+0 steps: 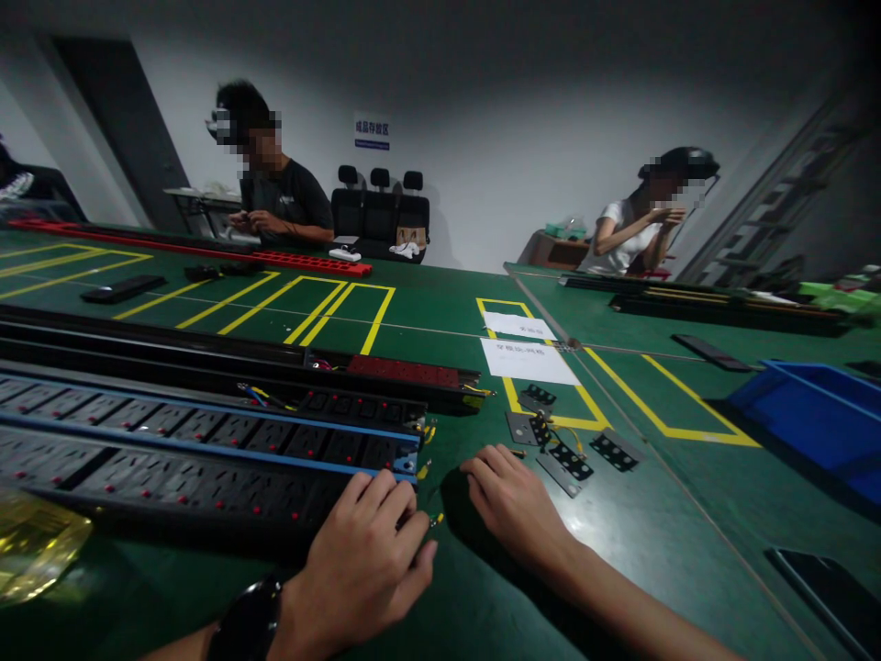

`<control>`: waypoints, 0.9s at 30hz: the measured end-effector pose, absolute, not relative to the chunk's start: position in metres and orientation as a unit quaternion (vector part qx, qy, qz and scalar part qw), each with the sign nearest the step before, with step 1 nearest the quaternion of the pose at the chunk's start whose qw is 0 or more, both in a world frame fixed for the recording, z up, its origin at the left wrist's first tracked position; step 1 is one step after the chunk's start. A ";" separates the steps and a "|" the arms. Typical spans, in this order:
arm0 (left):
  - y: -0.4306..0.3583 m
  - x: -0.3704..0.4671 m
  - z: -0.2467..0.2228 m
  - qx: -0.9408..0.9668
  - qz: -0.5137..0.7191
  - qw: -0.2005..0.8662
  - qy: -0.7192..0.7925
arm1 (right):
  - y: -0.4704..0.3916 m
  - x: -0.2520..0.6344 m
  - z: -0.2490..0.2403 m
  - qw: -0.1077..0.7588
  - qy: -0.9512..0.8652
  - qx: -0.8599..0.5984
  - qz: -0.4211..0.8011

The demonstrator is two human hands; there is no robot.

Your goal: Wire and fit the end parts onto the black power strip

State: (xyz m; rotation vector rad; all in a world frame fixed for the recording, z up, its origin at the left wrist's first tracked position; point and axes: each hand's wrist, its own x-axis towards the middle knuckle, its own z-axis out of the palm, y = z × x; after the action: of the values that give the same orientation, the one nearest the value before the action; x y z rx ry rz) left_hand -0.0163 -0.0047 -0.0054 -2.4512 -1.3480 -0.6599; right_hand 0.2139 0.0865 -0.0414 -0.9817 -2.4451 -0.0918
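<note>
My left hand point(375, 555), with a dark watch on its wrist, rests at the right end of the nearest black socket strip point(206, 491). Its fingers bend over the strip's end, and whether they grip it is hidden. To the right, my right hand point(509, 500) hovers over or touches the green table with bent fingers; what its fingertips hold, if anything, cannot be made out. Small black perforated plates point(568, 459) and a grey plate lie just beyond that hand. A blue-edged socket strip point(275, 436) lies behind the nearest one, with yellow-green wire ends sticking out at the right.
White paper sheets point(529, 360) lie in yellow-taped outlines. A blue bin point(819, 413) and a phone point(826, 588) are at the right. Yellow tape rolls point(41, 546) sit at the lower left. Two people point(289, 197) work across the table, and another is partly visible far left.
</note>
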 end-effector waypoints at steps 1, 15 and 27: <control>-0.005 -0.016 -0.006 -0.846 -0.227 0.133 -0.464 | 0.087 0.214 -0.043 0.258 -0.900 -0.351 -0.017; -0.006 -0.014 0.005 -0.831 -0.272 0.103 -0.474 | 0.062 0.197 -0.017 0.429 -0.783 -0.345 0.289; -0.002 -0.014 0.013 -0.827 -0.373 0.056 -0.417 | 0.041 0.194 -0.027 0.456 -0.829 -0.211 0.245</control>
State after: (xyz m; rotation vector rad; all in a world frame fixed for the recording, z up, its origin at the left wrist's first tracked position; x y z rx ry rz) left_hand -0.0141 -0.0021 0.0131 -2.5086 -1.2654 -1.1319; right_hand 0.1944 0.0408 -0.0272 -0.5213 -2.0439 0.6035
